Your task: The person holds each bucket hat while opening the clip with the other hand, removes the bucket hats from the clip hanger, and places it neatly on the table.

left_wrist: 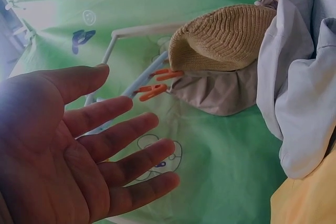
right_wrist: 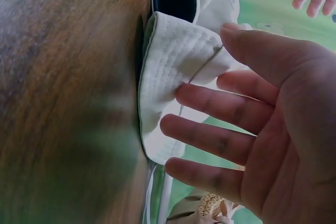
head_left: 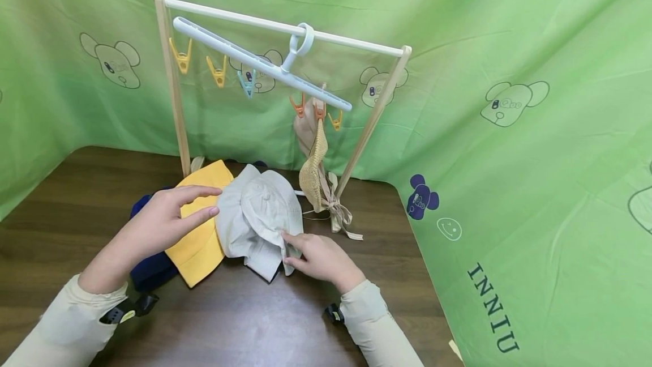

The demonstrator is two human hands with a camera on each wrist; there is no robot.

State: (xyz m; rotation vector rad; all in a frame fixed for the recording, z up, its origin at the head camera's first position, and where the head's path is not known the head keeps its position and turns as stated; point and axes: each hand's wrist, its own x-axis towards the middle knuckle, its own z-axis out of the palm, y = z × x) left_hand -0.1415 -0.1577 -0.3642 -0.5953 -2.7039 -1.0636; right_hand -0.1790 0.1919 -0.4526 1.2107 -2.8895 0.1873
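A light grey bucket hat [head_left: 262,208] lies crumpled on the table, its stitched brim [right_wrist: 178,51] facing my right hand. My right hand [head_left: 323,259] is at the hat's right edge with fingers spread; whether they touch the cloth is hard to tell. Over the yellow hat [head_left: 198,242] my left hand [head_left: 165,211] hovers, fingers extended and apart, holding nothing. A dark blue cloth item [head_left: 153,271] sticks out from under the yellow hat. Hanging from orange clips [left_wrist: 152,92] are a tan knitted hat [left_wrist: 226,38] and a beige cloth [left_wrist: 220,90] behind it.
A wooden rack [head_left: 175,95] stands at the back with a white rail [head_left: 234,17]. From the rail hangs a light blue hanger [head_left: 265,64] with several clips, including a yellow clip [head_left: 217,72] and a blue clip [head_left: 247,84]. Green printed fabric [head_left: 509,186] surrounds the wooden table [head_left: 244,327].
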